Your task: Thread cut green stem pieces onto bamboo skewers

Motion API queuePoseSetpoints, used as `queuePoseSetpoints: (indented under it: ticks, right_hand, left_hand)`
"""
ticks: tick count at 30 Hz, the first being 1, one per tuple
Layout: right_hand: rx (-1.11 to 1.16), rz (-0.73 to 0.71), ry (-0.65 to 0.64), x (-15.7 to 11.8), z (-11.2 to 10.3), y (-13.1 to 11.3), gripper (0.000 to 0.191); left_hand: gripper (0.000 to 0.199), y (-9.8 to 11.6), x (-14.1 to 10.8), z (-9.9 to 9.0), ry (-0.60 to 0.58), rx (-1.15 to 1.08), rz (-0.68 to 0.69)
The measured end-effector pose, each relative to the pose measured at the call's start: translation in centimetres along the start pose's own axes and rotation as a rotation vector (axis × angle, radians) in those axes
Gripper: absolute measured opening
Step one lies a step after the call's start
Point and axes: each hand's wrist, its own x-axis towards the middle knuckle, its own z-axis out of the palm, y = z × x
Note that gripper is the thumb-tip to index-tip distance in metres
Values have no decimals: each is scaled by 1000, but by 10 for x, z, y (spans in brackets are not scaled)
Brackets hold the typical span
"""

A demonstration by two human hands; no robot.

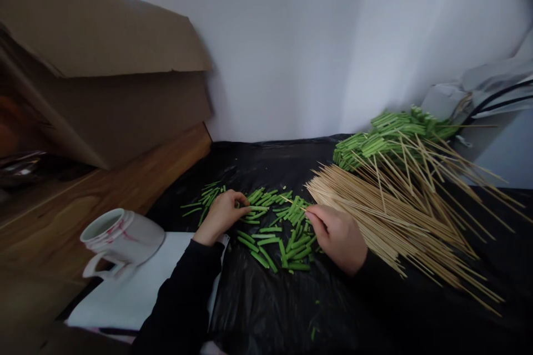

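My left hand [228, 212] is at the left of a loose spread of cut green stem pieces [266, 238], its thumb and fingers pinching one green piece [259, 208]. On the other side, my right hand [339, 233] is closed on a thin wooden skewer [287, 199], whose tip points left over the pieces. The two hands are apart, with cut pieces lying between and below them. Just right of my right hand lies a big heap of wooden skewers [387, 205]. Behind that heap, skewered green pieces [387, 133] are piled up.
Black plastic sheeting [258, 299] covers the work surface. A white mug [129, 236] stands on white paper [120, 299] at the left. A cardboard box [137, 105] rests on wood at the back left, against a white wall. Cables and a pale box [503, 138] are at the far right.
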Motion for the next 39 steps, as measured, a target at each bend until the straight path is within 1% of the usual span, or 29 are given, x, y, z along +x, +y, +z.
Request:
queuePoseSetpoints:
  ticks: [2, 6, 8, 11, 16, 18, 21, 24, 26, 31, 34, 37, 39]
  right_hand:
    - [0, -5, -2, 0, -1, 0, 25]
    - [-5, -8, 10, 0, -2, -2, 25]
    - [-9, -7, 9, 0, -2, -2, 24]
    - [-4, -8, 6, 0, -2, -3, 24]
    - [7, -17, 0, 0, -2, -4, 24]
    - [6, -16, 4, 1, -2, -4, 24]
    - [-3, -18, 9, 0, -2, -4, 24]
    - [-7, -27, 9, 0, -1, -3, 25]
    - [-10, -35, 6, 0, -1, -3, 25]
    - [-13, -39, 2, -1, -1, -3, 25]
    - [-15, -36, 8, -1, 0, -3, 24]
    - [-1, -30, 20, -1, 0, -4, 24]
    - [12, -34, 23, -1, -1, -5, 25]
  left_hand:
    - [17, 2, -1, 2, -38, -31, 25]
    - [10, 2, -3, 4, -205, -129, 81]
    - [10, 1, -3, 4, -254, -124, 89]
    - [14, 0, -3, 3, -249, -39, 108]
    - [12, -1, -4, 2, -220, 47, 101]
    - [11, 1, -4, 2, -221, 29, 117]
    - [12, 5, -4, 1, -250, -67, 149]
    - [19, 10, -4, 4, -184, -94, 150]
    - [16, 11, -3, 8, -128, -37, 142]
    - [10, 6, -1, 18, -113, 77, 122]
    - [7, 8, -1, 18, -86, 83, 158]
    - [7, 17, -2, 14, 33, -12, 197]
    - [10, 25, -3, 12, 120, -182, 188]
